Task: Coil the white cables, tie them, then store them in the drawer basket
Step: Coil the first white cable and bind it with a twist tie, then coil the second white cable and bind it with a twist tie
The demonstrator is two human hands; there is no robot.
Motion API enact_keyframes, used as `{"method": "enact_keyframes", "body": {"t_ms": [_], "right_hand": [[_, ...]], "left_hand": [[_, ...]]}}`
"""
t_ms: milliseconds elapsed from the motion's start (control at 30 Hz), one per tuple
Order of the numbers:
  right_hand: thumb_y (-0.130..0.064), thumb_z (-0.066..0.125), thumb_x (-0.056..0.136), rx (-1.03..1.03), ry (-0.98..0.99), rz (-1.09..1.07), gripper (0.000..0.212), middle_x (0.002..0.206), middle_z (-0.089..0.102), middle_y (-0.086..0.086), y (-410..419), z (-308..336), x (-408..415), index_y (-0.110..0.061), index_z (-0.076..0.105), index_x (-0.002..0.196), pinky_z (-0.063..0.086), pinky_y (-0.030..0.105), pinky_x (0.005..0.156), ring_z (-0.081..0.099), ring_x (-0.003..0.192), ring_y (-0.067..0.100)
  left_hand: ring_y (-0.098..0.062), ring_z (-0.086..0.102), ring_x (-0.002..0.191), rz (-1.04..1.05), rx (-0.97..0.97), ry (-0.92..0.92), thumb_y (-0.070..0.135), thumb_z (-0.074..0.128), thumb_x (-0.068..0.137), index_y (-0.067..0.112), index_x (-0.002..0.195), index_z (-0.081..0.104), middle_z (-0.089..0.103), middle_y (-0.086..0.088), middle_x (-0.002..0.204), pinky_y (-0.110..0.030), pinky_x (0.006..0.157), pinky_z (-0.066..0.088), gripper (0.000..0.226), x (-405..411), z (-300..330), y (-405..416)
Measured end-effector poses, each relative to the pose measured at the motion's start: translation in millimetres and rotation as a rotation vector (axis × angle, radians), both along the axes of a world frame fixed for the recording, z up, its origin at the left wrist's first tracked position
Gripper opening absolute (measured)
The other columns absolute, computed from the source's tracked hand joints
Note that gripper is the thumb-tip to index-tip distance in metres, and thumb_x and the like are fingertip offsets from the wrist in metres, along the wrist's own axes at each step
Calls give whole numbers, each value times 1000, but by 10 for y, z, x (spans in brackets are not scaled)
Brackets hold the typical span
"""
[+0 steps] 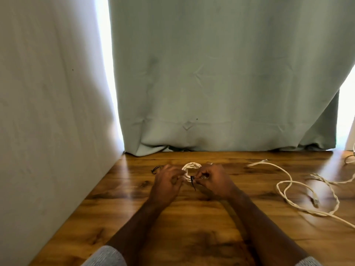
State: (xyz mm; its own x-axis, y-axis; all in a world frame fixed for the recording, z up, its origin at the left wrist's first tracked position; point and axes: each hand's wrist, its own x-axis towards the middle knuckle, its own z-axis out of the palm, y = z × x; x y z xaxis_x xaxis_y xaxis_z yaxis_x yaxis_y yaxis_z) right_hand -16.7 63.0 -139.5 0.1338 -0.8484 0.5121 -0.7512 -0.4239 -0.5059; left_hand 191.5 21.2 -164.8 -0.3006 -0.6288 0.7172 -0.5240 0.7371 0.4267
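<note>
A small coil of white cable (190, 166) sits between my two hands near the far middle of the wooden table (192, 217). My left hand (167, 180) grips the coil's left side with curled fingers. My right hand (214, 179) pinches a thin black tie (192, 181) that wraps the coil's near side, its tail pointing toward me. The lower part of the coil is hidden behind my fingers.
Loose white cables (292, 191) sprawl over the right side of the table, more at the far right edge (349, 158). A small black tie (156, 169) lies left of my left hand. A white wall stands at left, a pale green curtain (221, 83) behind the table.
</note>
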Motion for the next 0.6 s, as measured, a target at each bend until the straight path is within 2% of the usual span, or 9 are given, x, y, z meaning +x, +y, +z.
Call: {"method": "enact_keyframes", "body": {"t_ms": [67, 167, 267, 400, 467, 600], "right_hand": [[-22, 84, 80, 20, -13, 3, 32, 99, 73, -12, -34, 14, 144, -48, 67, 72, 56, 32, 88, 63, 95, 4], [-20, 84, 79, 41, -43, 83, 27, 98, 74, -12, -81, 31, 486, -43, 71, 76, 55, 28, 89, 63, 97, 2], [-17, 86, 77, 37, -99, 180, 17, 93, 75, -10, -171, 21, 965, -33, 78, 80, 55, 29, 86, 66, 92, 4], [-20, 85, 76, 67, -137, 209, 10, 93, 75, -10, -396, -66, 1624, -27, 79, 80, 56, 34, 88, 66, 92, 6], [-23, 85, 77, 97, -141, 212, 10, 97, 74, -9, -492, -113, 1880, -28, 79, 82, 56, 37, 89, 65, 95, 8], [-19, 84, 79, 145, -142, 230, 6, 100, 75, -5, -590, -177, 2216, -20, 80, 83, 56, 37, 90, 66, 96, 8]], "left_hand": [[-7, 56, 103, 31, -4, -2, 23, 71, 87, 25, 103, 74, 69, 13, 105, -35, 90, 45, 17, 310, 71, -24], [-4, 66, 80, 108, 88, -22, 16, 70, 89, 24, 93, 75, 73, 10, 89, -29, 74, 56, 11, 892, 165, -36], [-12, 65, 62, 303, 74, -84, 16, 72, 85, 21, 80, 75, 71, 3, 71, -31, 64, 55, 8, 1451, 175, -34], [-24, 68, 71, 410, 158, -170, 25, 62, 82, 20, 83, 76, 74, -2, 76, -33, 66, 54, 14, 1976, 171, 34], [-23, 68, 75, 431, 188, -206, 30, 55, 80, 20, 86, 75, 75, -2, 81, -36, 69, 55, 23, 2155, 167, 101], [-19, 67, 73, 392, 210, -243, 25, 55, 81, 17, 80, 74, 74, 1, 78, -34, 70, 54, 20, 2324, 154, 178]]}}
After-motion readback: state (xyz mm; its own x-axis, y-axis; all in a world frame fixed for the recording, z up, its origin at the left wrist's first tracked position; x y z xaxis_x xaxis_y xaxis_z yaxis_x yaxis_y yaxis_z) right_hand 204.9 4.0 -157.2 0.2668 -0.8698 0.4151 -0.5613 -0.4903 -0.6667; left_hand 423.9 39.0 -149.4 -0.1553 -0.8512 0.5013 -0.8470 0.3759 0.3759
